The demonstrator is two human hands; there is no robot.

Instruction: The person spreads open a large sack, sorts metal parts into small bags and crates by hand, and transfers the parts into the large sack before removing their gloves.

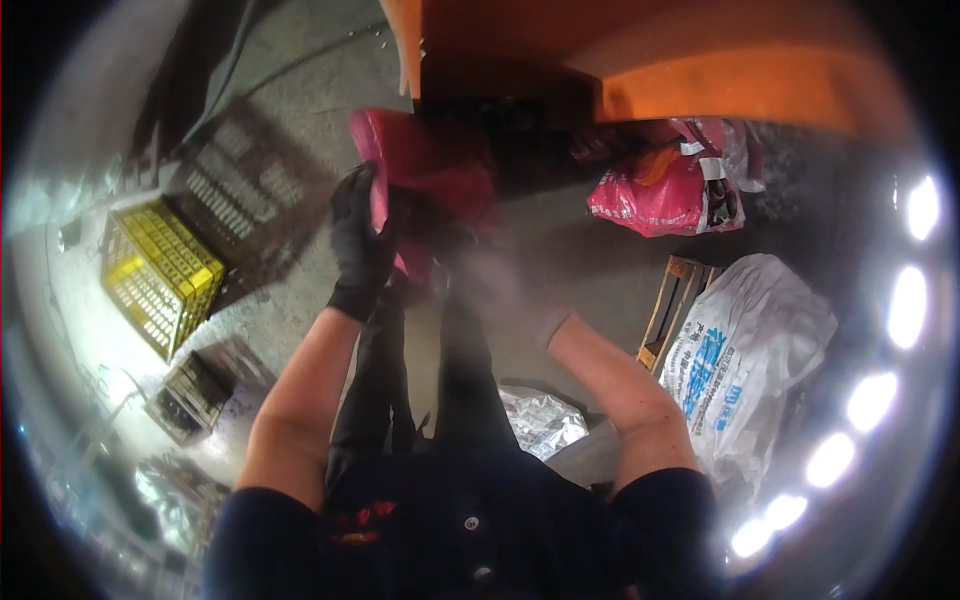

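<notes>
My left hand, in a dark glove, is closed on the left edge of a pinkish-red plastic bag. The bag hangs in front of my legs, its upper part folded and its lower part partly hidden by my hands. To the right of the bag's lower end is my right hand, smeared by motion. Its fingers cannot be made out, nor whether they touch the bag. Just beyond the bag stands a large orange machine or bin with a dark gap beneath it.
A yellow slatted crate stands on the floor at left, with a smaller dark crate nearer me. Red plastic bags lie at right. A white woven sack rests by a wooden pallet. Crumpled silvery plastic lies near my legs.
</notes>
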